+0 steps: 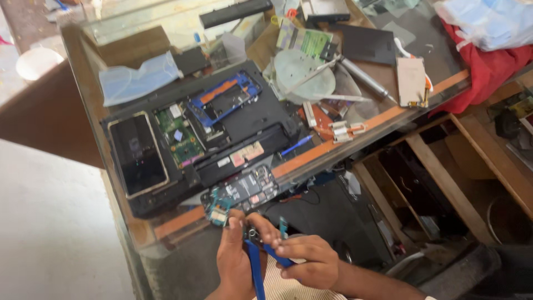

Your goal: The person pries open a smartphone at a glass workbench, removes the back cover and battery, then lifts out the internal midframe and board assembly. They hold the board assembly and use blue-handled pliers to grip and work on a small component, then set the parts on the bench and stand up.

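Head camera looks down over a glass-topped table (111, 166) strewn with phone parts. At the bottom edge, the person's two hands meet just below the table's near rim. The left hand (233, 261) is closed around a small dark metal component (254, 235), thumb and fingers pinching it from the left; a blue plastic pry tool (255, 272) runs down from that spot between the hands. The right hand (308, 260) is curled with its fingertips pressed to the same component and to the blue tool; whether it grips the tool or only steadies it cannot be told.

Just above the hands, at the table's edge, lies an opened phone body with exposed circuit board (244, 191), a small teal part (219, 210) beside it. Further up sit a black-screened smartphone with a pale frame (137, 153), a green circuit board (179, 136), a blue plastic phone mid-frame (225, 100) and a light blue face mask (139, 78). A red cloth (488, 66) hangs at the right.
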{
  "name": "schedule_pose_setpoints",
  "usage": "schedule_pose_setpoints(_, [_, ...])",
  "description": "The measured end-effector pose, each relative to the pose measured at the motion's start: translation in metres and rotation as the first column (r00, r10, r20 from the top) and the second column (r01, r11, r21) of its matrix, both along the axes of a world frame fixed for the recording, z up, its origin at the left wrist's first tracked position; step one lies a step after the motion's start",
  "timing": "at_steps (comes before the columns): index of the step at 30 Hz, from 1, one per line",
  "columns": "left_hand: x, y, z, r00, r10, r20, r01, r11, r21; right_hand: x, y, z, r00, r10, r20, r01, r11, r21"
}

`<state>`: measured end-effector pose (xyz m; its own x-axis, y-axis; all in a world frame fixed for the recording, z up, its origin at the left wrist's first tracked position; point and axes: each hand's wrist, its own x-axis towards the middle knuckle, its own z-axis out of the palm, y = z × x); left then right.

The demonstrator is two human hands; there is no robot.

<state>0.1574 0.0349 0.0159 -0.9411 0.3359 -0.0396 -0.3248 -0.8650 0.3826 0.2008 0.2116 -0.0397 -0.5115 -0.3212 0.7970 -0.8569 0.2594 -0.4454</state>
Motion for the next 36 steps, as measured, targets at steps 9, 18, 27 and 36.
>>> schedule_pose_setpoints(9, [0.064,-0.031,-0.039,0.754,0.418,-0.506,-0.638,0.649,-0.414,0.035,-0.036,0.030,0.859,0.134,0.495,-0.219,0.969,0.117])
schedule_pose_setpoints(18, [0.056,-0.001,-0.032,0.724,0.147,-0.674,-0.654,0.456,-0.604,0.012,0.006,0.027,0.591,0.214,0.778,-0.254,0.965,-0.073])
schedule_pose_setpoints(27, [-0.011,0.087,-0.015,0.923,0.327,-0.205,-0.384,0.822,-0.420,-0.023,0.129,-0.001,0.144,0.545,0.826,-0.119,0.838,-0.533])
schedule_pose_setpoints(36, [-0.065,0.202,0.039,0.972,0.236,0.019,-0.225,0.947,-0.228,-0.095,0.277,0.053,0.582,0.274,0.766,-0.146,0.961,-0.233])
